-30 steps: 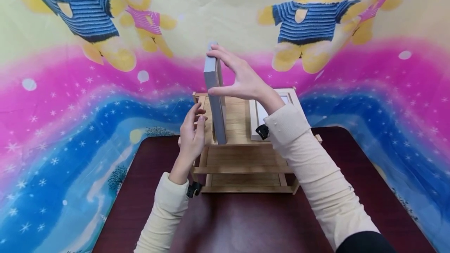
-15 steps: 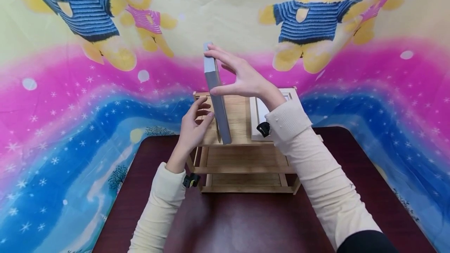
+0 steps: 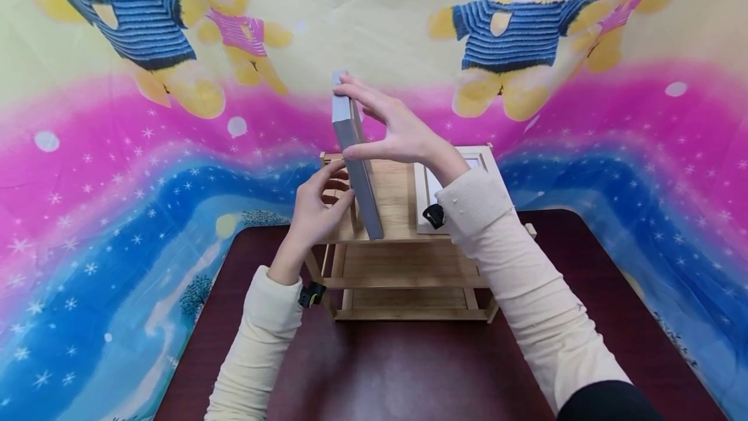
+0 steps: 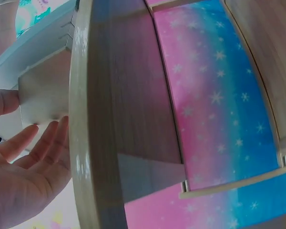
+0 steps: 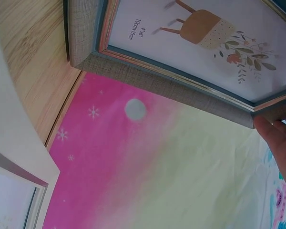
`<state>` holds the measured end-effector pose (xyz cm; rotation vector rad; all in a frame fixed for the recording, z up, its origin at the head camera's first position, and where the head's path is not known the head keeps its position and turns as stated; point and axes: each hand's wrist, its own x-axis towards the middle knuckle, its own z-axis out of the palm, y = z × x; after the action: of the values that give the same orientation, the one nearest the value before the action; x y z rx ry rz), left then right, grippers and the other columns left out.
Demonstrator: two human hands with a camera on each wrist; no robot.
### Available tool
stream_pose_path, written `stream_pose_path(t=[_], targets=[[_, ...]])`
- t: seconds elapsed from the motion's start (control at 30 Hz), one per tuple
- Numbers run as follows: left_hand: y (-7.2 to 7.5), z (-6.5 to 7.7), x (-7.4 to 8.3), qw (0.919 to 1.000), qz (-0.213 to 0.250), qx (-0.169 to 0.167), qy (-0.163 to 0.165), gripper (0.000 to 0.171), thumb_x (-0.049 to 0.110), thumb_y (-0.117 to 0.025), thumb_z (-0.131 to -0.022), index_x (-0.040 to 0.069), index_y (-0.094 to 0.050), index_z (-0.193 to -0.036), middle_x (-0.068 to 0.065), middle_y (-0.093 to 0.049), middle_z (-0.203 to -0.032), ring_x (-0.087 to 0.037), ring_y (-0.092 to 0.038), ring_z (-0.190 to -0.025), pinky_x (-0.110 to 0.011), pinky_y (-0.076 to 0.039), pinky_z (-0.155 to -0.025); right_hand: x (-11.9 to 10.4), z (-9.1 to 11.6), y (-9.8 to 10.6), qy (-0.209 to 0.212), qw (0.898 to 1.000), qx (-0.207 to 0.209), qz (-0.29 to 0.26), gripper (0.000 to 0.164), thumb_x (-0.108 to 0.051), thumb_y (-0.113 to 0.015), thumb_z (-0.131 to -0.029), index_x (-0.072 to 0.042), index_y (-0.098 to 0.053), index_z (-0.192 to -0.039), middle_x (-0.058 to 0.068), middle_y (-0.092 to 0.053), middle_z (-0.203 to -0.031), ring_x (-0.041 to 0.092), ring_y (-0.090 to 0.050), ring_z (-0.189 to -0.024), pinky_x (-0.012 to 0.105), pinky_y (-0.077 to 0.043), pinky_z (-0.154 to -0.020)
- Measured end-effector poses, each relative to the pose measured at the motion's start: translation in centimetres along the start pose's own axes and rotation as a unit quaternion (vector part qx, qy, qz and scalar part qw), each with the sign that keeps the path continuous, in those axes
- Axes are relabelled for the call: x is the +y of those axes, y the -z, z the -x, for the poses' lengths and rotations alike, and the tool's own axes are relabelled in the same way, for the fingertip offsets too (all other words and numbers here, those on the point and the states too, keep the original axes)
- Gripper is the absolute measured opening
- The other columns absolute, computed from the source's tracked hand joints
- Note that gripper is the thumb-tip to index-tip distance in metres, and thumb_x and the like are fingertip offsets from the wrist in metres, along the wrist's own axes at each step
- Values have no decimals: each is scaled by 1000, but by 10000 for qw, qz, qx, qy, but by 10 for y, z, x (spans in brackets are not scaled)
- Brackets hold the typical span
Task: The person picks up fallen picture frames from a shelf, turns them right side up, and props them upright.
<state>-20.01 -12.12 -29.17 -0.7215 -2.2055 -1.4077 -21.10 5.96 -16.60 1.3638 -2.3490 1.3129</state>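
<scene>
Head view: bear-print cloth point(image 3: 362, 18) surrounds a dark red counter point(image 3: 397, 369) bearing a wooden rack point(image 3: 409, 262). On its top tier, a grey frame point(image 3: 361, 187) leans left, apart from a white frame point(image 3: 421, 206). Of the hands, the right hand point(image 3: 403, 132), thumb and fingers spread, holds its upper corner; the left hand point(image 3: 315, 206), fingers bent, meets its back flap point(image 4: 47, 88), grip unclear.

Grey picture frame point(image 3: 363, 193), floral print point(image 5: 205, 31) inside, tilted upright, atop wooden shelf point(image 3: 397, 203)
</scene>
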Motion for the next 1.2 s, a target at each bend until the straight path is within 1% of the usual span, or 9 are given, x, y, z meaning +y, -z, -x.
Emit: stream_pose_path(t=[0.17, 0.3, 0.47, 0.6, 0.7, 0.87, 0.97, 1.2], targets=[[10, 1, -2, 9989, -275, 121, -364, 39, 0, -62, -81, 1, -58, -120, -18, -62, -99, -29, -62, -84, -41, -52, -66, 16, -6, -3, 72, 9999, 13, 71, 76, -10, -73, -74, -3, -34, -139, 7, -16, -151, 7, -13, -136, 25, -24, -105], [19, 2, -3, 9970, -572, 145, -496, 37, -1, -62, -81, 1, -60, -117, -16, -64, -98, -25, -62, -83, -39, -53, -66, 29, -12, -5, 218, 9995, -12, 229, 77, -17, -75, -73, -9, -35, -140, 1, -16, -151, 2, -13, -134, 26, -25, -105], [27, 4, -4, 9935, -849, 143, -739, 35, -1, -59, -81, 0, -61, -116, -17, -63, -96, -26, -62, -82, -39, -53, -65, 32, -15, -8, 349, 9980, -89, 510, 76, -27, -74, -74, -14, -37, -139, -2, -18, -150, 0, -14, -133, 30, -31, -101], [31, 4, -5, 9915, -917, 183, -905, 32, -2, -56, -82, -2, -62, -114, -18, -63, -97, -27, -62, -81, -41, -53, -63, 30, -17, -8, 363, 9964, -122, 754, 75, -30, -73, -74, -15, -38, -138, -3, -20, -150, 0, -15, -133, 30, -34, -98], [33, 4, -6, 9911, -914, 191, -948, 31, -2, -55, -82, -2, -63, -113, -17, -64, -98, -27, -63, -82, -42, -53, -63, 28, -20, -7, 351, 9951, -172, 903, 75, -33, -73, -74, -16, -39, -138, -3, -20, -150, 1, -13, -133, 31, -31, -99], [35, 4, -8, 9910, -959, 128, -927, 31, -1, -56, -84, -2, -62, -113, -16, -63, -101, -27, -62, -84, -40, -54, -65, 26, -22, -6, 261, 9915, -288, 1242, 76, -37, -72, -73, -18, -39, -139, -2, -21, -149, 6, -17, -134, 34, -25, -103], [35, 5, -9, 9915, -932, 107, -904, 31, -1, -57, -84, -2, -62, -114, -17, -63, -102, -27, -62, -85, -41, -53, -65, 24, -23, -5, 236, 9893, -349, 1397, 77, -38, -73, -73, -18, -39, -139, -1, -23, -149, 8, -21, -133, 35, -26, -103], [33, 4, -12, 9936, -751, 47, -842, 31, -2, -56, -84, -3, -61, -115, -18, -63, -102, -28, -62, -86, -43, -53, -67, 21, -27, -4, 160, 9865, -513, 1549, 76, -40, -73, -72, -18, -41, -137, 3, -25, -148, 10, -20, -134, 37, -28, -102]])
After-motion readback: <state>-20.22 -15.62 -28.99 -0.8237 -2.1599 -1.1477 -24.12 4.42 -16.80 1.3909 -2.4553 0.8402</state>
